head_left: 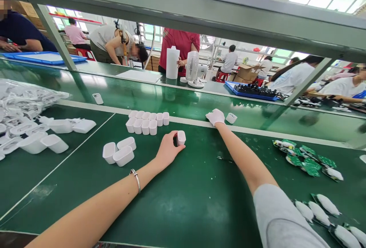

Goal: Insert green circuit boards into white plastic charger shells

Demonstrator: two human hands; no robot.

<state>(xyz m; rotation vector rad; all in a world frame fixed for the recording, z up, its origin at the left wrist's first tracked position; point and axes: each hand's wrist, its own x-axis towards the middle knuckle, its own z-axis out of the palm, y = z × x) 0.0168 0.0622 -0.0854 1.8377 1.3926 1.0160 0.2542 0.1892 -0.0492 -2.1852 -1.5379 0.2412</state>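
My left hand [167, 149] grips a small white plastic housing [181, 137] between thumb and fingers, upright just at the green work surface. To its left stand rows of similar small white housings [145, 126]. Nearer to me, three larger open white plastic cups [124, 155] lie grouped together. My right hand [216, 117], in a white glove, reaches out to the pale strip across the table. Its fingers look curled, and whatever they may hold is hidden. Just right of it sits a single white housing [231, 118] with a dark opening on top.
White plastic parts and bags [25, 107] pile up at left. Green circuit boards [309, 160] and boards with white covered parts [320, 210] lie at right. A dark thin tool [224, 159] rests near my right forearm. A metal shelf beam [183, 11] crosses above; people work beyond.
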